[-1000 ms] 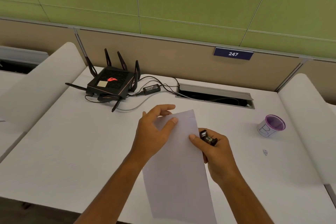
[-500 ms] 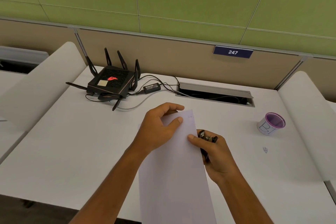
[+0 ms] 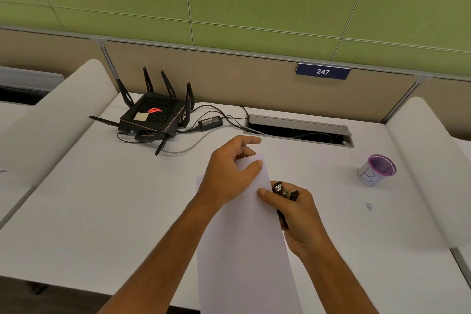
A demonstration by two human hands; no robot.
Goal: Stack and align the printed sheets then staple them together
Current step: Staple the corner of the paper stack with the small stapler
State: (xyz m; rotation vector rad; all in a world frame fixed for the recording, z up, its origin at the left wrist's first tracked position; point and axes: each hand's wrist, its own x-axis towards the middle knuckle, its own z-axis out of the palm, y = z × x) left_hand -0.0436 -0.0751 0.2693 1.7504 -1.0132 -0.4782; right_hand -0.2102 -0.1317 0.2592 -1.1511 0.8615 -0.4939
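Observation:
The white sheets (image 3: 244, 245) are held above the white desk (image 3: 102, 211), long side running towards me. My left hand (image 3: 229, 176) grips their far top corner, thumb on top and fingers behind. My right hand (image 3: 298, 216) holds a small black stapler (image 3: 284, 192) at the sheets' right edge, with its thumb pressed on the paper. The stapler's lower part is hidden by the hand and the paper.
A black router (image 3: 153, 117) with antennas and a power brick (image 3: 210, 122) with cables sit at the back left. An open cable hatch (image 3: 300, 131) lies at the back middle. A purple-rimmed paper cup (image 3: 377, 169) stands at the right.
The sheets have swung slightly upright and towards me. My left hand slid up along the top corner. My right hand with the stapler dropped lower along the right edge.

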